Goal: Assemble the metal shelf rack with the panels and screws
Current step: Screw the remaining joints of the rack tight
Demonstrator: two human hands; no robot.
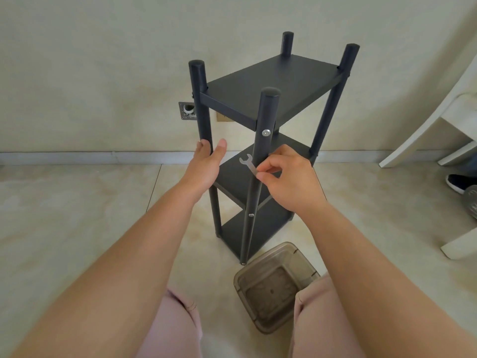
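You sit facing a tall black three-tier metal shelf rack standing upright on a pale tiled floor, close to a cream wall.

The rack has four round black posts and three dark flat panels, and it stands between your outstretched arms, just beyond your knees in pink shorts. A white chair stands to the right, with a dark shoe beside it. A clear brown square plastic tray lies on the floor, just in front of the rack's near post. Your left hand reaches to the front-left post, fingers spread loosely around it. Your right hand pinches a small flat silver wrench between thumb and fingertips, beside the near post. A silver screw head shows on that post, above the wrench.
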